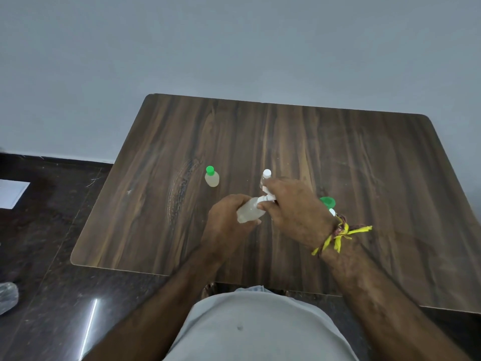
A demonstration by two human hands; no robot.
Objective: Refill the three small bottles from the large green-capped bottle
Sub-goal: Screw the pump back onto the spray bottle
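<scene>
Head view, seated person at a wood-grain table (pixel 338 157); the left hand (pixel 226 222) is curled round the body of a translucent bottle (pixel 250 211), which is tilted so that its long axis runs from lower left to upper right, neck toward the right hand (pixel 294 207); the right hand's fingertips are closed on the white fitting (pixel 268 198) at that neck, and whether it is being screwed on or off cannot be told.

The governing relation is the line of that tilted axis: the neck points up and right, toward a white-capped small bottle (pixel 265 178) that stands upright just beyond the right hand, partly hidden by its fingers; the right hand is the nearer to it.

A green-capped bottle (pixel 211 177) stands upright on the table, apart from both hands, beyond and slightly left of the left hand, which is the nearer to it; it holds pale liquid.

A loose green cap (pixel 328 201) lies on the table behind the right wrist, with a small white object (pixel 332 211) just beside it, largely hidden; a yellow and brown thread band (pixel 341 234) is tied round the right wrist.

No brand, label or legible writing shows on any bottle or cap; judging from the caps, at least one container is open.
</scene>
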